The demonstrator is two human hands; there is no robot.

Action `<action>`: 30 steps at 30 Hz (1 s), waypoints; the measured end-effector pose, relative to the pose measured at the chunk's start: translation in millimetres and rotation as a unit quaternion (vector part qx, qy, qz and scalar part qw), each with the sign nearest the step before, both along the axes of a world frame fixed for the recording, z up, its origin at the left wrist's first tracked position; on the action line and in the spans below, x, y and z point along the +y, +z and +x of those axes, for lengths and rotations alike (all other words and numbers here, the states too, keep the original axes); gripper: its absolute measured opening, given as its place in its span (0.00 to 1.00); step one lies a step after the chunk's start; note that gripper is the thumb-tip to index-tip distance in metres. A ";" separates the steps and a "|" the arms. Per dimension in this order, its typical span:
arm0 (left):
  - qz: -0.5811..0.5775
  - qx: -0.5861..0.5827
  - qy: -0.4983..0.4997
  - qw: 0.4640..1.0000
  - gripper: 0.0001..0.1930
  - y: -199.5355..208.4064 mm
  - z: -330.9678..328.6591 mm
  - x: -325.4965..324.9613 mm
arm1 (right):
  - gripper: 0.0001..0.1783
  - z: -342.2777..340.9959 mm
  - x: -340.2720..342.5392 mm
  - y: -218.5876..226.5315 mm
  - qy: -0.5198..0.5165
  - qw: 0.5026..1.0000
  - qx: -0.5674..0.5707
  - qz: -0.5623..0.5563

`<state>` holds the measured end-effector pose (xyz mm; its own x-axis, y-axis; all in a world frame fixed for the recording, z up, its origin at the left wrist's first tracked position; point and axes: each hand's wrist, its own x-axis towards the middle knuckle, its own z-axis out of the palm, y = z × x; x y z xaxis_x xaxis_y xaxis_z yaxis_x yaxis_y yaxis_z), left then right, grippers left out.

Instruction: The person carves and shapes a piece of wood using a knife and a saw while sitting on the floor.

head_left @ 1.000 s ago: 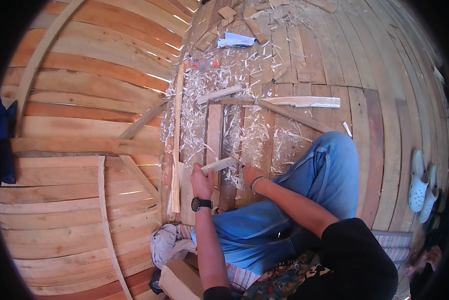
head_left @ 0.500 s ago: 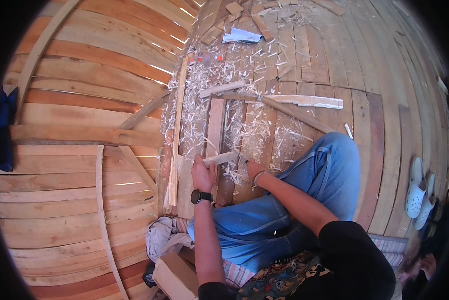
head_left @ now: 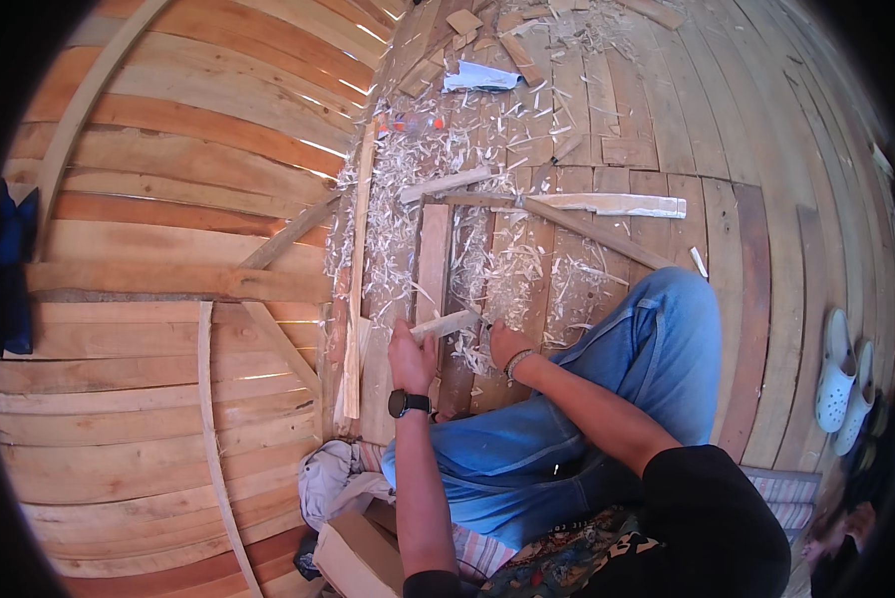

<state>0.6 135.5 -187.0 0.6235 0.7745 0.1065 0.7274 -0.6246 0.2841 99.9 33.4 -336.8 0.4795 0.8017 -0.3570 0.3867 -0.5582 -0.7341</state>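
A short pale strip of wood (head_left: 446,325) is gripped at its left end by my left hand (head_left: 411,356), which wears a black watch on the wrist. My right hand (head_left: 507,344) is closed at the strip's other end, around a small dark tool that looks like a knife (head_left: 484,322); its blade is too small to make out. Below the strip, a flat reddish board (head_left: 433,257) lies on the floor, pointing away from me. Pale curled wood shavings (head_left: 507,279) are scattered around it. My legs in blue jeans (head_left: 657,329) are folded close to my right arm.
A long thin batten (head_left: 359,279) lies along the left plank wall (head_left: 168,239). Farther off are a crossing stick (head_left: 597,233), a whitish board (head_left: 617,204), a clear bottle (head_left: 413,123) and a paper sheet (head_left: 479,77). Pale clogs (head_left: 836,384) sit right; a cardboard box (head_left: 358,553) is near left.
The view has shifted slightly, so the scene sits a little lower. My right wrist has turned a little beside the strip's end. Both hands keep their holds.
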 end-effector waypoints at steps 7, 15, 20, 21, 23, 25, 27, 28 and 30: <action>0.002 -0.029 0.002 1.000 0.18 -4.4 -14.5 7.3 | 0.19 11.7 5.4 -26.0 0.126 0.992 -0.011 0.010; -0.002 -0.015 0.028 0.999 0.18 -6.4 -8.4 16.2 | 0.19 0.6 -3.6 5.6 0.010 0.993 0.052 0.102; 0.000 -0.014 0.022 1.000 0.18 -8.1 -9.4 13.9 | 0.12 4.1 -11.7 66.5 -0.001 0.992 -0.037 0.123; 0.000 -0.014 0.017 1.000 0.18 -5.7 -7.3 11.7 | 0.12 1.7 -11.3 37.2 -0.007 0.995 -0.039 0.092; -0.003 -0.014 0.002 1.000 0.17 -3.0 2.4 8.0 | 0.11 -2.2 -9.9 -47.6 -0.032 0.998 -0.042 0.031; 0.000 -0.012 0.014 1.000 0.17 -5.3 -8.0 10.2 | 0.12 -0.5 -2.2 -14.7 -0.008 0.999 -0.026 0.047; 0.012 0.003 0.020 1.000 0.17 -7.4 -11.0 8.7 | 0.13 4.9 -8.8 32.8 0.013 0.998 -0.012 0.066; 0.019 0.010 0.019 1.000 0.17 -7.0 -10.2 9.1 | 0.13 10.2 -10.5 58.1 0.017 0.996 -0.007 0.085; 0.010 0.002 0.015 1.000 0.17 -6.9 -7.5 10.9 | 0.14 7.4 -9.5 36.0 0.023 0.997 -0.011 0.073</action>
